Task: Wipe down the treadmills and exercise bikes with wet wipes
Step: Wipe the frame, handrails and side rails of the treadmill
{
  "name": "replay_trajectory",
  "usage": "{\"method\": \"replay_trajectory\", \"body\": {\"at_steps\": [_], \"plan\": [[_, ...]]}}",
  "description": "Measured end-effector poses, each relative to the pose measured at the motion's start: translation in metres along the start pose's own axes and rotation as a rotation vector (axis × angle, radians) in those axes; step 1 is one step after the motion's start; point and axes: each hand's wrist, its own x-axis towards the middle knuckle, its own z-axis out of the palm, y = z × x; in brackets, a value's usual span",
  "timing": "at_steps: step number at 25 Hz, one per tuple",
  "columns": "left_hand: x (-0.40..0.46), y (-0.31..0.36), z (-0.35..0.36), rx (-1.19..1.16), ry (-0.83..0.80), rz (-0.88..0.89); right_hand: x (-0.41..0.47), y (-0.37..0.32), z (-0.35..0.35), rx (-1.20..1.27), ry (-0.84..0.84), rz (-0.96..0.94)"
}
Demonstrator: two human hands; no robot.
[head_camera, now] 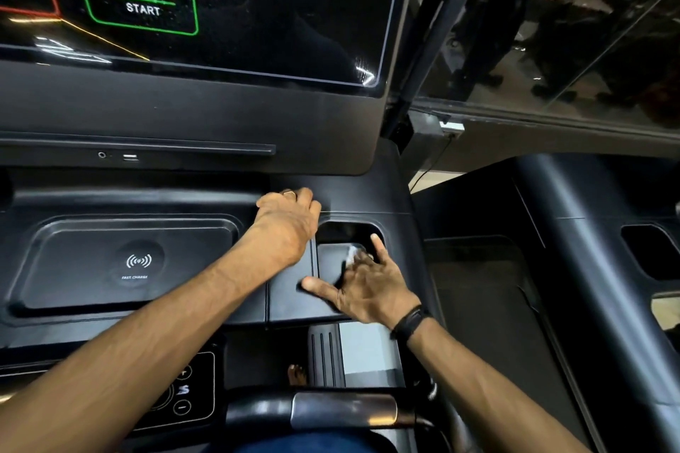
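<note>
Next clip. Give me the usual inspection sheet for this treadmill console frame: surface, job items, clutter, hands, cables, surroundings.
Surface: black treadmill console, with wireless charging tray and a recessed holder at its right end.
Job items: pale wet wipe under the right fingers in the recessed holder.
Clutter: nothing seen.
Hands: left hand rests curled on the console ledge, holding nothing visible; right hand spread, pressing the wipe.
Cables: thin dark cable hanging behind the console, right side.
Surroundings: lit touchscreen showing QUICK START; glass wall at right; neighbouring machine.
</note>
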Motion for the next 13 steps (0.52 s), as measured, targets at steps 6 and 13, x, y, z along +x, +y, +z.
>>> {"method": "replay_trajectory", "body": {"at_steps": [6,13], "plan": [[0.009,0.006,0.008,0.012,0.058,-0.021,0.005,0.006,0.006,0.308,-0.003,-0.135],[-0.001,-0.001,-0.001,-0.030,0.010,0.003,-0.010,-0.011,0.002,0.065,0.025,0.041]]}}
